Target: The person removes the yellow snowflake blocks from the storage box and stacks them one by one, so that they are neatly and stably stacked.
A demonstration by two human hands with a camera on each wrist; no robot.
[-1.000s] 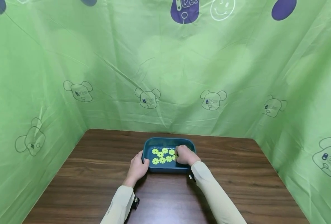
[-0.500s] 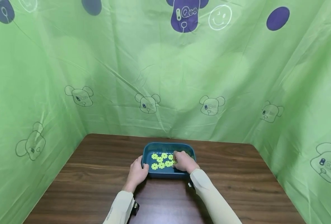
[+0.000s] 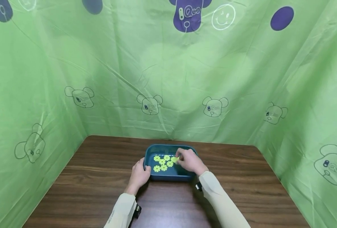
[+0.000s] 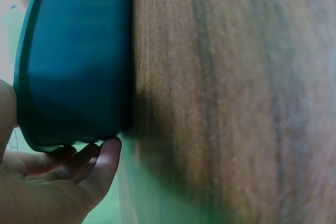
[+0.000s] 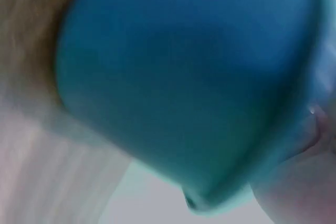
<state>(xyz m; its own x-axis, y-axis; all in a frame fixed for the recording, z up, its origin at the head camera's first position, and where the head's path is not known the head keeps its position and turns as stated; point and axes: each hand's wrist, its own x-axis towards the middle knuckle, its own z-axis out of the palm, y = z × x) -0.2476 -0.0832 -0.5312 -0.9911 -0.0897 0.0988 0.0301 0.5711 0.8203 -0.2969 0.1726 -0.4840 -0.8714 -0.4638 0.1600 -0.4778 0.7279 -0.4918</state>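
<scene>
Dark blue rectangular tray with rounded corners, seemingly plastic (image 3: 169, 178): flat on the brown wood-grained worktop (image 3: 100, 177), between both hands; best left level, without tipping.
Left hand (image 3: 140, 175): gripping the tray's left end, thumb over the rim, fingers along the outer wall; firm enough to prevent sliding, no harder.
Yellow-green flower-shaped pieces (image 3: 162, 161): on the tray floor, grouped toward left and middle, several touching or nearly so.
Right hand (image 3: 189, 160): in over the tray's right side, apparently pinching one piece between thumb and bent fingers; contact not visible in the blurred right wrist view.
Pinched piece (image 3: 178, 159): at the fingertips, close beside a loose neighbour; hold lightly by the edges, avoid snagging petals or dragging other pieces along.
</scene>
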